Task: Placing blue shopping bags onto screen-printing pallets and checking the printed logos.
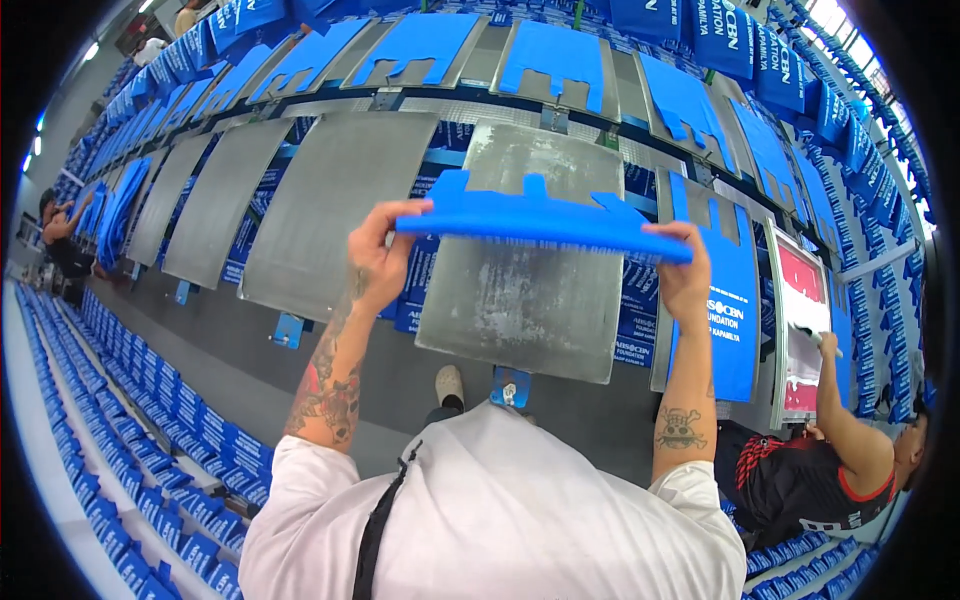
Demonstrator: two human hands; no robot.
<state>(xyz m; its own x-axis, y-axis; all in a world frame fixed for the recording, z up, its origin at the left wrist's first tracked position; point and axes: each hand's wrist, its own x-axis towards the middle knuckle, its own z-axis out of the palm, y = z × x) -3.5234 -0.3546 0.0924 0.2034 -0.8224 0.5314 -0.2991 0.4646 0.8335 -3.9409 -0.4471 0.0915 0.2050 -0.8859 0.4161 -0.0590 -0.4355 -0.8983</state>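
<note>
A blue fabric bag (530, 218) with cut-out handles is stretched between my two hands, slightly blurred. My left hand (382, 248) is closed on its left corner. The right corner sits in the closed fingers of my right hand (684, 268). Both hands are over a grey, worn metal board (510, 315) with whitish patches, and the bag's notched edge points away from me. Printing on the bag's near side is smeared by motion. To the right, a printed blue bag (715, 290) lies flat on another board.
At the right a co-worker (835, 450) holds a squeegee (822, 338) over a framed printing screen (797, 285). Bare metal boards (340, 215) line the left, and blue bags (415, 50) cover the far row. Another person (65, 235) stands far left. Racks of blue bags (170, 425) surround the tables.
</note>
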